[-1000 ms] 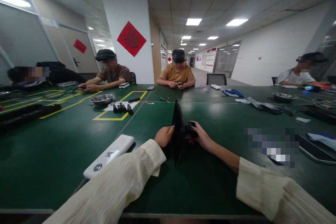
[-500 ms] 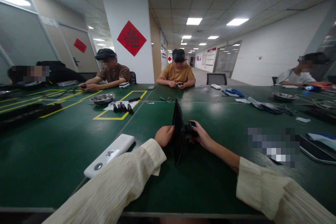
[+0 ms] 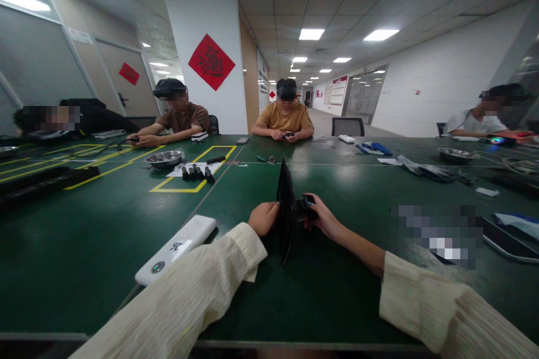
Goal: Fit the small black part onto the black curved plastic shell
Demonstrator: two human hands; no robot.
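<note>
A thin black panel (image 3: 286,213) stands nearly edge-on above the green table, with a small black block-like fitting (image 3: 304,207) jutting from its right face. My left hand (image 3: 264,217) is closed at the panel's left side, its fingertips partly hidden against it. On the other side, my right hand (image 3: 322,217) grips the black fitting, thumb on top and fingers underneath. What kind of device this is I cannot make out. Near my left forearm lies a white power-bank-like box (image 3: 177,249) marked 26.
Black cylinders (image 3: 197,173) and a metal bowl (image 3: 165,159) stand by yellow tape at left. Pliers (image 3: 261,159) lie beyond the panel. At right are blue-and-white gloves (image 3: 374,148), a second bowl (image 3: 456,155) and a dark phone-like slab (image 3: 507,240). Several people sit around the table.
</note>
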